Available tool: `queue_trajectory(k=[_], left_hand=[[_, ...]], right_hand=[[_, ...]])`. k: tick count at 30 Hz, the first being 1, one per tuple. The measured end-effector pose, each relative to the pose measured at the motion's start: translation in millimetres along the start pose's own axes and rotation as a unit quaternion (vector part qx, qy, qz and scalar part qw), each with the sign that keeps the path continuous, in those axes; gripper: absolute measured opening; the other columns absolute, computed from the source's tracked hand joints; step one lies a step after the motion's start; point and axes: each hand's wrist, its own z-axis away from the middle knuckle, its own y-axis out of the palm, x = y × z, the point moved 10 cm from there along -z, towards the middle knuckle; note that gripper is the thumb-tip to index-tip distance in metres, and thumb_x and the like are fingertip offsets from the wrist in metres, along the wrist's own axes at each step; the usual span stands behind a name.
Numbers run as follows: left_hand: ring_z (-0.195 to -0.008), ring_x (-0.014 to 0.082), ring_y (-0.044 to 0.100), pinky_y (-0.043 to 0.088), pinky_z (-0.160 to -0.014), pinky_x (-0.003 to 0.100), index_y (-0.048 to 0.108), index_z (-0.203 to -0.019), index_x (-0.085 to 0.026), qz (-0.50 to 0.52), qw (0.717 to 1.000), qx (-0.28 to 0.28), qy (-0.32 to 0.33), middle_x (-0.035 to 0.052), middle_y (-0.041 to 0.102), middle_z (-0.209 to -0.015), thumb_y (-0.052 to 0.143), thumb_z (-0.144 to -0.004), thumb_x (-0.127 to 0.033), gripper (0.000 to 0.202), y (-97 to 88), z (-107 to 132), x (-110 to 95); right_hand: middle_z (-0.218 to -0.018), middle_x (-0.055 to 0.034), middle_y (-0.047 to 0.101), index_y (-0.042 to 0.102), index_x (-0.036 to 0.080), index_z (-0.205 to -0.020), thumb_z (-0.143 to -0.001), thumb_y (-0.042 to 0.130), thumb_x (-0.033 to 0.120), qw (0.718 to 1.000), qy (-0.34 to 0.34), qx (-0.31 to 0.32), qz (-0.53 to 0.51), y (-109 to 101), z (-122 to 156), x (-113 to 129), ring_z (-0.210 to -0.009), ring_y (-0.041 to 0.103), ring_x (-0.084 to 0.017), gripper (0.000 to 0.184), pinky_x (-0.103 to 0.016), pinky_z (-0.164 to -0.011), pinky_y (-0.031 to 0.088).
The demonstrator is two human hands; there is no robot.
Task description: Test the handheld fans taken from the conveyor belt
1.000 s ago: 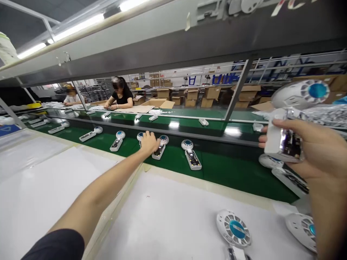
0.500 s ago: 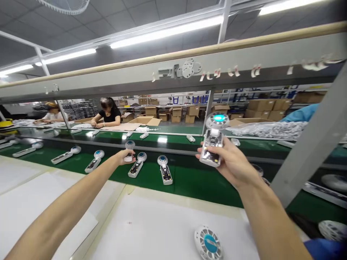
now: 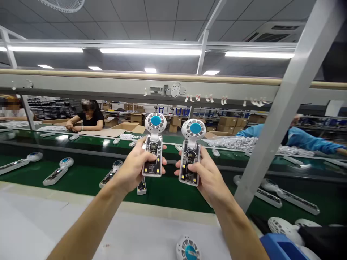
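My left hand [image 3: 135,162] is closed around a small handheld fan [image 3: 153,144], its thumb on the exposed circuit board. The fan has a round white slotted head with a blue centre and stands upright. Level with it, my right hand [image 3: 207,169] grips a second handheld fan [image 3: 190,151] of the same kind, thumb also on the board. The two fans are side by side and apart, boards toward me. Behind my left hand, another fan's handle [image 3: 141,187] lies on the green conveyor belt [image 3: 168,193], its head hidden.
More fans [image 3: 59,171] lie along the belt on both sides. A loose fan head [image 3: 188,249] rests on the white worktop [image 3: 146,234]. A slanted metal post [image 3: 282,101] rises at right, near a blue bin [image 3: 282,247]. People [image 3: 88,117] work across the line.
My left hand has lifted its fan off the belt area and brought it up beside the right one. My right hand's fan moved left, and its bright glow is gone. The view turned right.
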Motion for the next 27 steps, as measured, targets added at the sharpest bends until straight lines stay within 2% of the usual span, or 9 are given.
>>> queue_trajectory(k=[2, 4, 7, 10, 16, 22, 27], left_hand=[[-0.062, 0.0189, 0.068, 0.055, -0.057, 0.030, 0.034, -0.134, -0.022, -0.009, 0.999, 0.011, 0.039, 0.0070, 0.069, -0.093, 0.063, -0.080, -0.014, 0.062, 7.9, 7, 1], [-0.068, 0.0184, 0.069, 0.056, -0.060, 0.031, 0.029, -0.139, -0.025, -0.014, 0.998, 0.011, 0.068, 0.0085, 0.069, -0.105, 0.065, -0.082, -0.017, 0.068, 10.3, 11, 4], [-0.077, 0.0192, 0.071, 0.056, -0.061, 0.030, 0.027, -0.142, -0.029, -0.017, 0.996, 0.009, 0.082, 0.0119, 0.063, -0.124, 0.067, -0.084, -0.019, 0.071, 9.6, 14, 8], [-0.078, 0.0189, 0.071, 0.058, -0.063, 0.031, 0.028, -0.141, -0.030, -0.012, 0.997, 0.020, 0.078, 0.0126, 0.059, -0.131, 0.067, -0.084, -0.018, 0.070, 8.5, 12, 10], [-0.079, 0.0171, 0.069, 0.059, -0.067, 0.033, 0.024, -0.140, -0.031, -0.021, 0.995, 0.057, 0.084, 0.0113, 0.059, -0.129, 0.065, -0.087, -0.017, 0.068, 3.5, 4, 11], [-0.070, 0.0163, 0.068, 0.058, -0.062, 0.031, 0.023, -0.142, -0.028, -0.020, 0.995, 0.039, 0.093, 0.0071, 0.065, -0.110, 0.065, -0.082, -0.014, 0.075, -3.9, 0, 5], [-0.068, 0.0162, 0.069, 0.058, -0.062, 0.032, 0.028, -0.138, -0.027, -0.013, 0.996, 0.030, 0.089, 0.0087, 0.065, -0.116, 0.068, -0.078, -0.016, 0.074, -6.3, -1, 4]], right_hand=[[-0.094, -0.0013, 0.069, 0.031, 0.029, -0.143, -0.077, 0.065, 0.022, 1.000, 0.002, 0.023, 0.016, 3, 3, 1, -0.076, 0.073, -0.021, 0.074, -0.033, -0.064, 0.060], [-0.095, -0.0022, 0.070, 0.026, 0.029, -0.146, -0.079, 0.064, 0.023, 0.999, -0.002, 0.040, 0.027, 4, 4, 2, -0.077, 0.073, -0.021, 0.077, -0.036, -0.067, 0.060], [-0.100, -0.0036, 0.069, 0.026, 0.030, -0.147, -0.081, 0.062, 0.021, 0.998, -0.016, 0.051, 0.037, 5, 3, 3, -0.079, 0.072, -0.021, 0.076, -0.037, -0.070, 0.060], [-0.094, -0.0027, 0.070, 0.022, 0.030, -0.149, -0.082, 0.060, 0.019, 0.998, -0.014, 0.053, 0.039, 7, 1, 1, -0.077, 0.072, -0.021, 0.077, -0.037, -0.070, 0.060], [-0.098, -0.0034, 0.070, 0.015, 0.032, -0.153, -0.082, 0.062, 0.018, 0.996, -0.005, 0.072, 0.049, 13, 1, -4, -0.080, 0.072, -0.022, 0.086, -0.038, -0.072, 0.059], [-0.091, -0.0024, 0.071, 0.019, 0.029, -0.153, -0.082, 0.061, 0.018, 0.995, -0.009, 0.079, 0.060, 18, -1, -8, -0.075, 0.071, -0.021, 0.083, -0.037, -0.068, 0.058], [-0.091, -0.0002, 0.070, 0.022, 0.031, -0.151, -0.079, 0.062, 0.019, 0.997, -0.021, 0.056, 0.051, 17, -1, -5, -0.072, 0.070, -0.019, 0.084, -0.034, -0.064, 0.057]])
